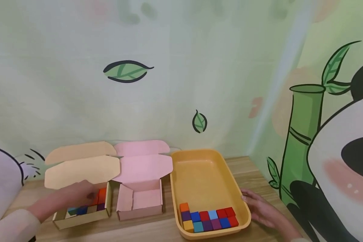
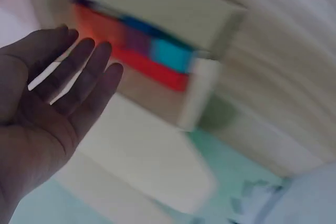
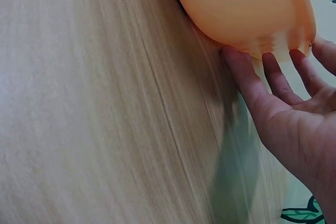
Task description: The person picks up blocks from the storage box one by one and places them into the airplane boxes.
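My left hand (image 1: 78, 195) hovers over the tan cardboard box (image 1: 81, 220), hiding part of its inside. In the left wrist view its fingers are loosely extended and hold nothing. Teal, blue (image 1: 82, 210), purple and orange-red cubes (image 1: 102, 193) lie in that box. My right hand (image 1: 261, 207) is at the right wall of the yellow tray (image 1: 202, 183), its fingertips touching the outside. The right wrist view shows those fingers (image 3: 275, 80) spread along the tray wall. Several coloured cubes (image 1: 204, 215) line the tray's near end, mostly in two rows.
Between the tan box and the tray stands an open pink cardboard box (image 1: 140, 212). Both boxes' lids (image 1: 81, 170) lean back toward a patterned cloth backdrop (image 1: 175, 84). The wooden table (image 1: 242, 166) shows around the tray.
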Demonstrator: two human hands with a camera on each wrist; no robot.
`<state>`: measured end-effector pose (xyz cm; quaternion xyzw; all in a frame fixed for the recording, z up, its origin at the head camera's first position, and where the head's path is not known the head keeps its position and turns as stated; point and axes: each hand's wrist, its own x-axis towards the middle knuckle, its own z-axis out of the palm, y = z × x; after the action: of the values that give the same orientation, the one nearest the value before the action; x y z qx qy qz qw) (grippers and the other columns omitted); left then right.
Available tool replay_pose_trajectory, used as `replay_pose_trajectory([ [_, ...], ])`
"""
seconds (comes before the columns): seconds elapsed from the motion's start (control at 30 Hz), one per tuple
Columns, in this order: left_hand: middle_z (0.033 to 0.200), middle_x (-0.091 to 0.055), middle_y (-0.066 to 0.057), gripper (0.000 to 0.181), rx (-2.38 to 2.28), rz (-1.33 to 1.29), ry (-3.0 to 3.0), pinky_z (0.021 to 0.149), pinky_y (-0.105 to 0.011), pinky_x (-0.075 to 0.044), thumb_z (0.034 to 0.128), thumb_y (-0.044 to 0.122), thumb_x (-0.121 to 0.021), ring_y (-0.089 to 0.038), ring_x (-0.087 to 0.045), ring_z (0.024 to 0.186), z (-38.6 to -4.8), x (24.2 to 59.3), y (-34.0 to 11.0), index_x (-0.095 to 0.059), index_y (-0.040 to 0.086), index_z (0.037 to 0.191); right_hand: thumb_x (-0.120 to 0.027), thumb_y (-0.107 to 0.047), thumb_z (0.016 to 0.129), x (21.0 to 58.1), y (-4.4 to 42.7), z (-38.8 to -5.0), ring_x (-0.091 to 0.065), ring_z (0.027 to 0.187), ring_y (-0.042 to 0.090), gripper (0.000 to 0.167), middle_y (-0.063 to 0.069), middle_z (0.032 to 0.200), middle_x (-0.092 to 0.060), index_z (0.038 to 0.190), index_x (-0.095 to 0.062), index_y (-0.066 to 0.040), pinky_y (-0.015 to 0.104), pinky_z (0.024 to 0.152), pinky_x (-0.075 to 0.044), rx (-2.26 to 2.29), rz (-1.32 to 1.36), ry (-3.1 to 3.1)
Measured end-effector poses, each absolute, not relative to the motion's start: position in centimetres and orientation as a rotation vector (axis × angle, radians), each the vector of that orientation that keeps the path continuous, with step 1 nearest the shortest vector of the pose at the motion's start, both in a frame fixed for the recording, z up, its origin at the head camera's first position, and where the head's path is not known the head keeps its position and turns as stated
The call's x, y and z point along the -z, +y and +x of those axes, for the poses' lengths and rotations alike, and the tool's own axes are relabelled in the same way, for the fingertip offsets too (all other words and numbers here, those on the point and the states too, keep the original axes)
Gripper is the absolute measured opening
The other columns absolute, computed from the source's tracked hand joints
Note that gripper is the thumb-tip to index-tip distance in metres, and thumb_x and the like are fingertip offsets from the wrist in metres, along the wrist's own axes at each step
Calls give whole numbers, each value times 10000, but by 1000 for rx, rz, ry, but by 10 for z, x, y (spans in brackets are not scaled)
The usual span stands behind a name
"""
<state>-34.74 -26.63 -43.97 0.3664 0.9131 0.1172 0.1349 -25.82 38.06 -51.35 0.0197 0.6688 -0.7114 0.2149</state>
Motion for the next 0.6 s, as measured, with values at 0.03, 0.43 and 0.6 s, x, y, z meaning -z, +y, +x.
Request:
replay_pose_trajectory([
  [0.03,707,-536,140,160,-338,1078,2676,580,-243,-437,865,26,-760,-27,-449,642,-345,435,-257,-674,153,820,-501,-321,1073,513,380,-258,-564,1262,275,730,232,1521,-404,1592,-102,2,509,996,-508,1974,57,1857],
  [0.43,886,-657,14,101,-262,1302,2717,648,-292,-538,886,42,-724,-126,-617,790,-309,393,-83,-719,122,949,-495,-301,1076,510,378,-257,-561,1257,265,724,224,1513,-410,1594,-93,7,503,997,-508,1979,49,1859],
  [0.6,965,-672,21,161,-68,1336,2623,751,-242,-540,895,127,-770,-103,-584,812,-311,400,-5,-740,160,1050,-494,-299,1077,509,379,-258,-561,1261,274,696,216,1503,-430,1588,-131,5,502,1001,-506,1992,25,1843],
])
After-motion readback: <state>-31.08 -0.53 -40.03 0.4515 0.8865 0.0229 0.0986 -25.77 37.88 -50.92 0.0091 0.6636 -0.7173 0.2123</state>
